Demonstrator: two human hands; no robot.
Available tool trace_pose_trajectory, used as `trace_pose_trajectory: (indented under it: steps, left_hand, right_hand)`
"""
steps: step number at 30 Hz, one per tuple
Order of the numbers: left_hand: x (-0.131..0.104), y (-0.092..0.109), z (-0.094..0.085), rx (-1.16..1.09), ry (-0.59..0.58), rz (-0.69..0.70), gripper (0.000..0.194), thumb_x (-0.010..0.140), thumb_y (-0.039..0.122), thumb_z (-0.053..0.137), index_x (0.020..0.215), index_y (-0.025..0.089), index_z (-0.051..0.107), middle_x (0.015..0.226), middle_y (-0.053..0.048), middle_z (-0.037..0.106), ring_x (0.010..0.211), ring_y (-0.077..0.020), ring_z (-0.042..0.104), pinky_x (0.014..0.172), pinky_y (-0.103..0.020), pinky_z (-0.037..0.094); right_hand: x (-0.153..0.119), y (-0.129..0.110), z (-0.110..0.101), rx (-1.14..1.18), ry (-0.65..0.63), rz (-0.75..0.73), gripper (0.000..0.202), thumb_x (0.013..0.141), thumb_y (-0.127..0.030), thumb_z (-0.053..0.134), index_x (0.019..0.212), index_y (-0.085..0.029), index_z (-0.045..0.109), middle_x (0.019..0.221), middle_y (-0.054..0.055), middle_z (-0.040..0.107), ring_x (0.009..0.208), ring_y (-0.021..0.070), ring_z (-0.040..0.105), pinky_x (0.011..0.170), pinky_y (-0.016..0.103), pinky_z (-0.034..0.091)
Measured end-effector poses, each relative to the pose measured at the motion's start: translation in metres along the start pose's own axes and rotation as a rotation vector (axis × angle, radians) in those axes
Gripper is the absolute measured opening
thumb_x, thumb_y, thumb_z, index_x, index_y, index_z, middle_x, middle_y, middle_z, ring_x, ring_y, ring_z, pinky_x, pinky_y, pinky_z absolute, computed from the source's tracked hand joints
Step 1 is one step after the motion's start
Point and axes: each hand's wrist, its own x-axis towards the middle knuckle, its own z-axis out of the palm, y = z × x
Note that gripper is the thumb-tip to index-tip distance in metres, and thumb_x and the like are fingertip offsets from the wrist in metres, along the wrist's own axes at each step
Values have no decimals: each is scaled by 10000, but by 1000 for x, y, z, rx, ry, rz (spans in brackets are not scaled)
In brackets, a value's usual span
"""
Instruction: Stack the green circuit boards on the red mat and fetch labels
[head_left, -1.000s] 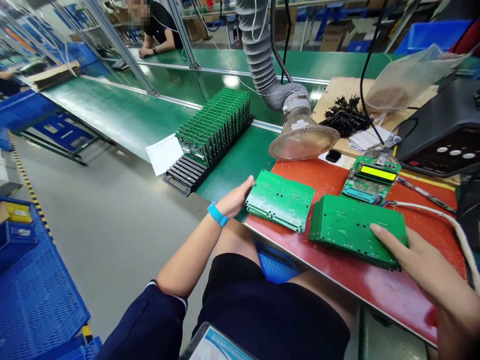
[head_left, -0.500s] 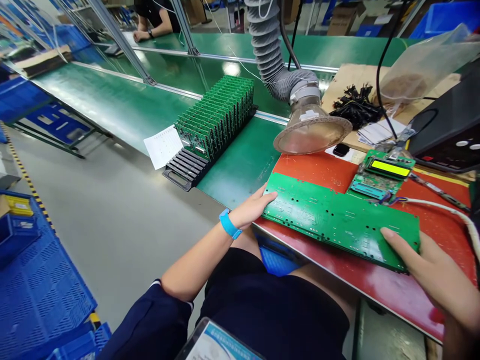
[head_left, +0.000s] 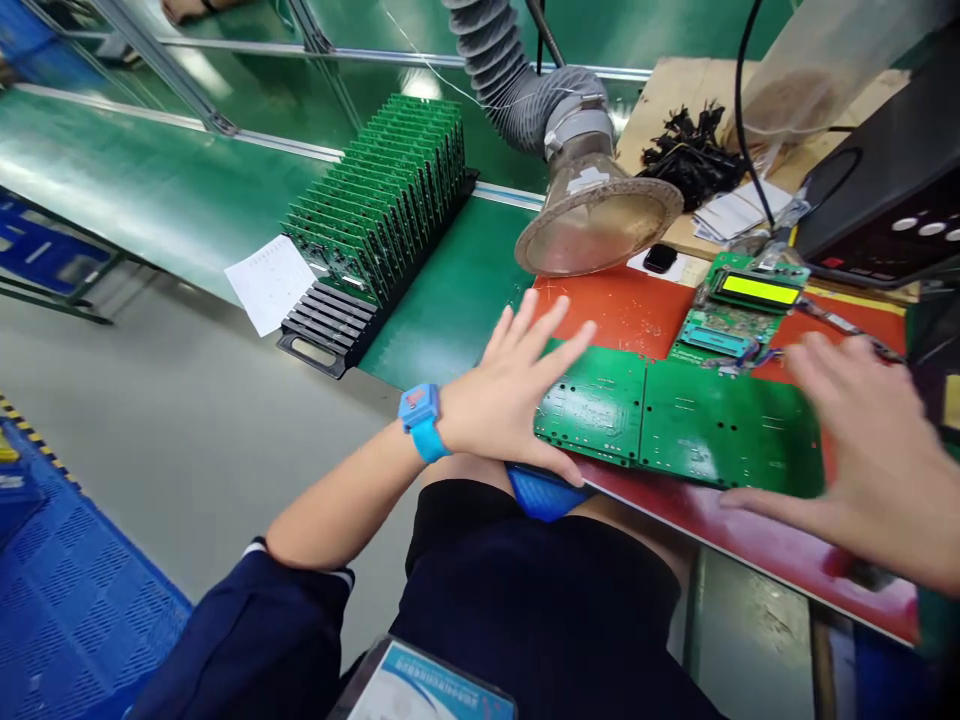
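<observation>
Half a second back you had both palms pressed on the ends of the green board stack (head_left: 679,420), pushing the two piles together; in this frame your left hand (head_left: 502,395) and right hand (head_left: 870,440) had both come off it, fingers spread wide, nothing gripped in either. Left hand hovered over the stack's left end with the thumb low along the near edge of the red mat (head_left: 622,310); I couldn't tell whether it touched the board. Right hand was motion-blurred, over the right end, thumb reaching along the near edge. My read: the squaring-up was finished and you were letting go. The stack sat flat at the near edge of the mat, two halves butted with a visible seam between them, solder side up, drill holes and white silkscreen showing, edges roughly flush. Behind it lay the LCD test board (head_left: 739,310), display lit yellow-green. The fume hood (head_left: 596,215) hung over the mat's far-left corner, and the rack of upright boards (head_left: 379,205) stood on the green belt (head_left: 150,200) to the left.
</observation>
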Motion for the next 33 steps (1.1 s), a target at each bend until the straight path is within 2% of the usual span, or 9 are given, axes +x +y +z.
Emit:
trace_pose_trajectory:
  steps: [5,9,12,18,20,22,25,28,33]
  left_hand:
    - [32,7,10,169,-207,117,1346,490,770,696,1527,132,122,1479,-223,233,1420,-440,43,1116,-641,-110]
    - [37,9,9,196,-267,65,1296,518,646,761,1531,183,99,1410,-195,313,1335,-336,281,1144,-649,47]
    - [33,8,8,238,-274,66,1227,568,684,699,1531,227,91,1441,-167,285,1348,-311,271,1148,-642,83]
    - [22,4,13,395,-129,179,1070,681,752,542,1523,231,137,1402,-135,354,1311,-280,349,1146,-592,256]
    - [21,-1,14,516,-6,309,1054,705,819,456,1511,212,154,1421,-144,363,1316,-271,370,1074,-587,382]
    - [21,-7,13,625,114,417,1131,663,860,450,1508,154,191,1493,-169,274,1369,-343,306,1033,-626,405]
    - [16,-11,11,535,181,406,1062,706,761,532,1516,166,188,1519,-152,228,1418,-365,223,1071,-650,343]
    - [6,-9,10,375,257,341,906,787,629,553,1514,207,214,1517,-127,248,1434,-344,207,1166,-578,234]
    - [-3,1,9,295,334,333,827,800,547,596,1500,280,246,1520,-92,252,1442,-332,195,1196,-498,200]
  right_hand:
    - [27,-25,3,15,-148,-214,1099,707,-713,613,1560,-233,115,1513,88,253,1397,301,237,1178,494,47]
    - [28,-24,4,3,-142,-232,1016,712,-605,665,1530,-224,199,1414,88,360,1278,263,361,1081,490,320]
    - [29,-27,3,-6,-123,-227,1045,671,-618,714,1511,-225,231,1397,95,370,1261,269,366,1013,477,412]
    - [16,-45,-8,-33,-128,-166,1010,715,-651,687,1496,-168,268,1531,178,155,1428,330,137,1126,567,212]
    - [-1,-41,-20,58,-47,-86,908,803,-626,625,1497,-170,257,1541,126,167,1441,260,135,1154,504,219]
    - [-29,-30,-39,105,125,85,667,892,-508,582,1436,-203,346,1455,35,373,1355,150,341,1129,347,323]
    - [-87,1,-78,6,323,649,320,919,-485,520,1089,-233,621,1067,-57,636,962,92,603,908,218,460]
    - [-139,50,-106,-150,19,1243,203,849,-290,645,1009,-171,682,980,-17,655,840,171,610,793,311,454]
    - [-171,117,-85,-60,-639,1035,397,768,-42,598,1159,-86,644,1118,78,613,1013,191,557,923,287,387]
